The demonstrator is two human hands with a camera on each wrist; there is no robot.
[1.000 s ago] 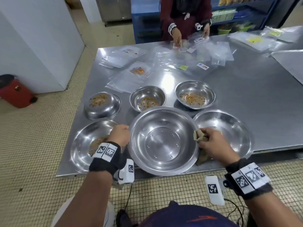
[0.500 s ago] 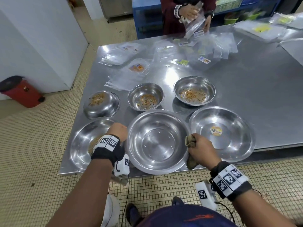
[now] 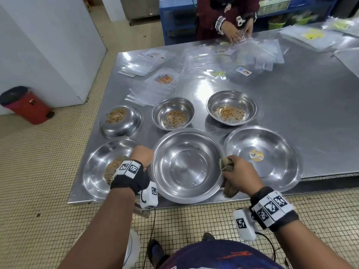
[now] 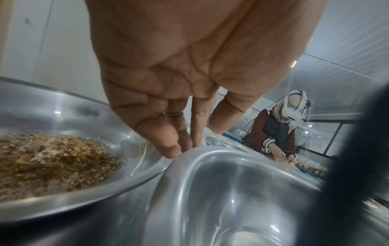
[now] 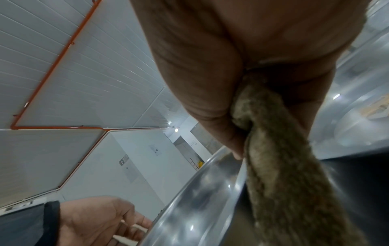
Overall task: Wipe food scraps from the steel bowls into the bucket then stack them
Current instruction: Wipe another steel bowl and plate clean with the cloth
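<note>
A large clean steel bowl (image 3: 187,167) sits at the table's near edge, overhanging it slightly. My left hand (image 3: 145,153) is at its left rim. In the left wrist view the left hand's (image 4: 183,146) fingers are nearly straight, with tips on the large bowl's (image 4: 231,191) rim. My right hand (image 3: 231,168) grips a brown cloth (image 3: 230,189) at the right rim, and the cloth (image 5: 284,183) hangs outside the wall. A wide bowl (image 3: 93,171) with brown scraps lies to the left. Behind stand two small bowls with scraps (image 3: 173,113) (image 3: 231,107).
A wide bowl with a sticker (image 3: 272,171) is on the right. An upturned bowl (image 3: 121,125) carries scraps on its base. Plastic bags (image 3: 252,55) cover the far table (image 3: 310,113), where another person works. A red bin (image 3: 25,104) stands far left, a white container (image 3: 133,249) by my feet.
The large bowl has shifted a little left, off the right-hand wide bowl, so that bowl's sticker now shows. Both my hands stay at its rim.
</note>
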